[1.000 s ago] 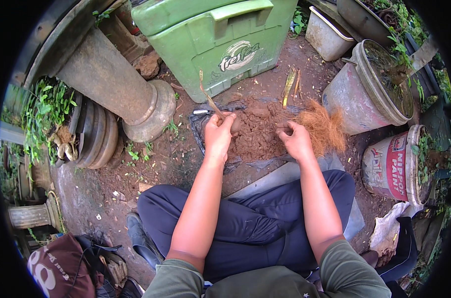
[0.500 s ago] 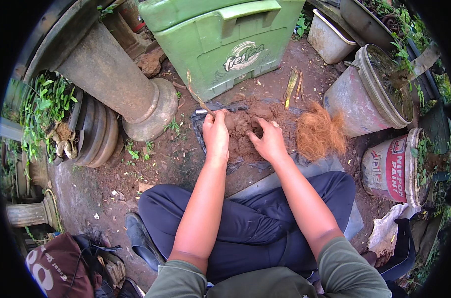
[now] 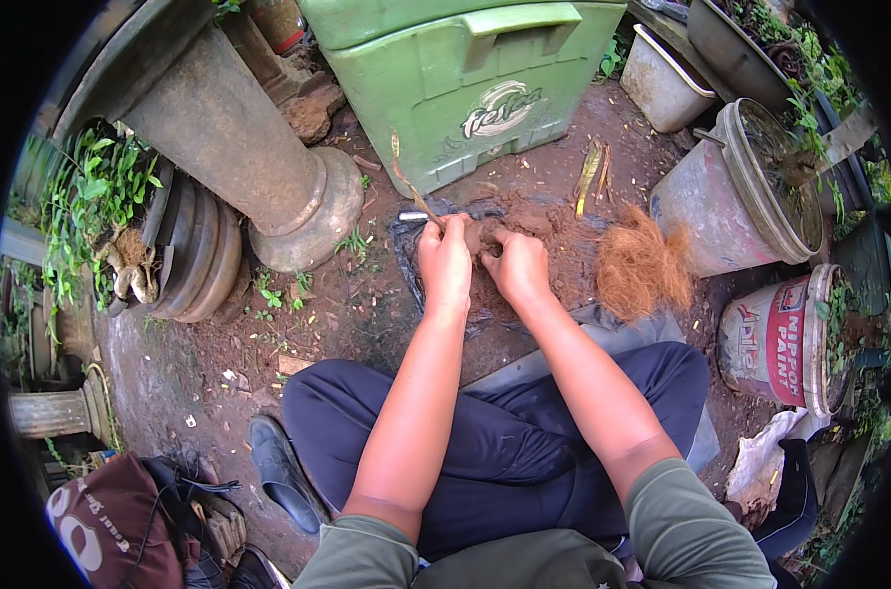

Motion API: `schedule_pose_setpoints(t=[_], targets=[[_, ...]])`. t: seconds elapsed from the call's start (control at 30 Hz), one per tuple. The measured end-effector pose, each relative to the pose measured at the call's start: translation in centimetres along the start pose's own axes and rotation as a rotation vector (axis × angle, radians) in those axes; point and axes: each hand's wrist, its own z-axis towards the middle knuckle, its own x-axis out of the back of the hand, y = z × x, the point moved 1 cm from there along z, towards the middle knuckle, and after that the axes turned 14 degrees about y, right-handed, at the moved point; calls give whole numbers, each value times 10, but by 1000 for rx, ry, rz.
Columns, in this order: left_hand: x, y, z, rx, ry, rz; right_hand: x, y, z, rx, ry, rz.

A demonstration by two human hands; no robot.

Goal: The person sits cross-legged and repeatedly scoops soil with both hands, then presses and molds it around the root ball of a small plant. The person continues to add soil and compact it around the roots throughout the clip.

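Observation:
My left hand [image 3: 445, 263] is closed around the lower end of a thin brown stalk [image 3: 406, 182], which tilts up and away to the left. Wet brown mud clings around the grip, and the stalk's base is hidden there. Beside it, my right hand [image 3: 517, 270] has its fingers curled in and pressed on mud, close to the left fingertips. Under and beyond both hands lies a heap of mud [image 3: 536, 218] on a black plastic sheet [image 3: 406, 240]. Just right of the heap sits a loose tuft of orange-brown fibre [image 3: 637, 270].
A green cooler box [image 3: 445, 88] stands beyond the mud. On the right are a water-filled bucket [image 3: 696, 201] and a paint bucket [image 3: 764, 339]. A stone pillar [image 3: 235, 137] and ribbed pot [image 3: 205, 250] stand left. A dark shoe [image 3: 281, 471] lies beside my knee.
My right hand has moved left toward the left hand, and its fingers have drawn together on the mud. The left hand keeps hold of the stalk. The whole view has shifted slightly.

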Motion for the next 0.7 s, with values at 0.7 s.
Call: schedule_pose_setpoints(t=[0.7], targets=[[1, -2, 1, -22, -10, 69, 21, 28, 21, 401, -92, -27]])
